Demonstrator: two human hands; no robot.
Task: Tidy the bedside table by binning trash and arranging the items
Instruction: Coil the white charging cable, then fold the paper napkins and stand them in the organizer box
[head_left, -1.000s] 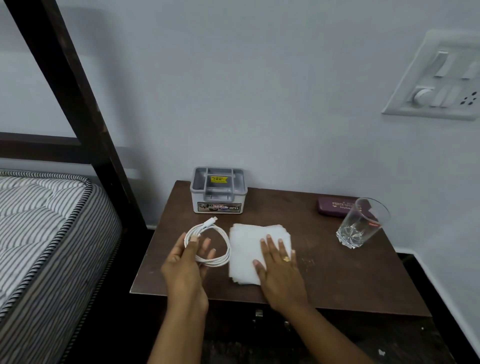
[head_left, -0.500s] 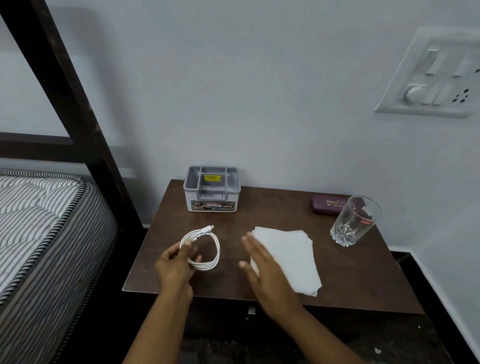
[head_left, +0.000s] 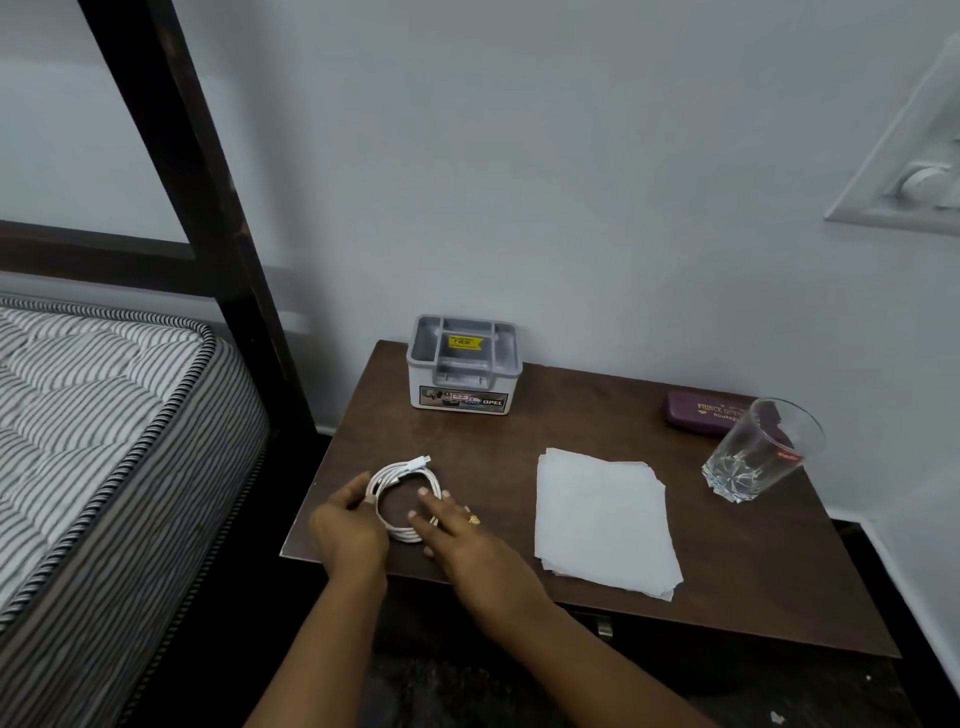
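Both my forearms reach in from the bottom edge toward the front-left corner of the bedside table (head_left: 597, 415). Left hand (head_left: 347, 530) sits on the left side of the coiled white cable (head_left: 402, 496), thumb and fingers curled loosely round the coil's left edge; contact is there, but whether it is a firm pinch I can't tell. Right hand (head_left: 457, 535) lies flat with fingers spread and extended, fingertips (head_left: 423, 493) resting on the coil's right side, pressing rather than gripping; gold ring on one finger. Cable lies on the tabletop between the two hands, connector end sticking out at the top. Surroundings, big to small: striped mattress (head_left: 104, 441) and dark bed post (head_left: 208, 208) far left, switch plate (head_left: 904, 171) on the wall upper right. On the table: stack of white paper sheets (head_left: 602, 519) right of the hands, clear of both; grey plastic box (head_left: 462, 364) at the back against the wall; clear drinking glass (head_left: 758, 452) near the right edge, looking tilted in the wide lens; maroon case (head_left: 701, 410) just behind it, partly hidden by the glass. Nothing lies between the hands and the cable.
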